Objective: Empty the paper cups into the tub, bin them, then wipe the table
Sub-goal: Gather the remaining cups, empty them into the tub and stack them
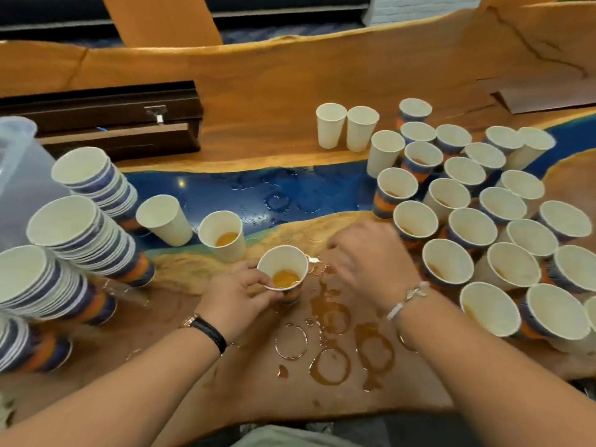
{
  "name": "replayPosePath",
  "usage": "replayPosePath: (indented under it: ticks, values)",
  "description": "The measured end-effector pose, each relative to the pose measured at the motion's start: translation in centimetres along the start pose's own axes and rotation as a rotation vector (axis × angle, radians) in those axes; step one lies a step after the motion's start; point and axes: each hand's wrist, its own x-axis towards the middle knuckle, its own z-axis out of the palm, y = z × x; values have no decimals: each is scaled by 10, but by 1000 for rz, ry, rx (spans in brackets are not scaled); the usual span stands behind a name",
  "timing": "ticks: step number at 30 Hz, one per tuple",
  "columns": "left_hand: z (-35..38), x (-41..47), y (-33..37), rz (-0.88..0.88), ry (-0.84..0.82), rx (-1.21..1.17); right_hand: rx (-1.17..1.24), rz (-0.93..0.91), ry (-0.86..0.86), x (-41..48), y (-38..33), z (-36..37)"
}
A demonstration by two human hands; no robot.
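Your left fingers curl round the lower wall of a paper cup (283, 273), thumb on the near side. The left hand (237, 293) holds it tilted toward you, and it has orange liquid in the bottom. Your right hand (367, 259) is blurred; its fingers look loosely bent and spread, palm down over the wet wood, with no cup in them as far as the blur lets me tell.

Just left of the held cup stands another cup with liquid (222, 235). Beyond it the nested stacks (80, 227) lean along the left edge. The tub (16, 175) is behind those stacks at the far left, well apart from your held cup. To your right a crowd of cups (471, 227) stands packed rim to rim, many with liquid left in them.

I judge the main risk to be the carry. The cup has to pass the leaning stacks to reach the tub, and a brush of your wrist could topple one. The tilt is another, since a squeeze on the soft wall could slop liquid over the near rim. On the right, a fast reach may knock a neighbouring cup. The table (258, 101) already has wet rings (332, 366) under your arms, so a sleeve or wrist could smear them.
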Motion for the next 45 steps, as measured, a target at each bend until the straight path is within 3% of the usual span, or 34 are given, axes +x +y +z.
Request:
replayPosePath:
  ticks: [4,7,12,18,24,27,30,35,38,42,45]
  values:
    - [-29,-12,-19,-49,119,87,-238,380,-29,9,41,-8]
    - [-47,-17,-35,-109,154,95,-262,642,-85,8,58,-6]
    - [-59,-17,-48,-163,171,59,-195,731,-170,9,62,8]
    - [-62,-23,-54,-115,141,129,-202,566,-64,11,41,16]
    - [-65,-3,-25,172,351,216,-216,167,0,19,-23,28]
    - [-66,26,-4,256,299,360,-140,41,15,38,-46,39]
    - [-67,57,13,207,157,544,-77,-52,69,60,-61,45]
    - [-61,98,28,265,-91,888,-57,-122,51,82,-63,45]
    - [-56,111,30,236,-149,1002,-16,-149,59,87,-57,48]
    - [-53,127,33,239,-135,1004,-28,-110,136,90,-33,47]
    - [-60,141,32,236,-134,948,-83,17,114,93,-2,30]
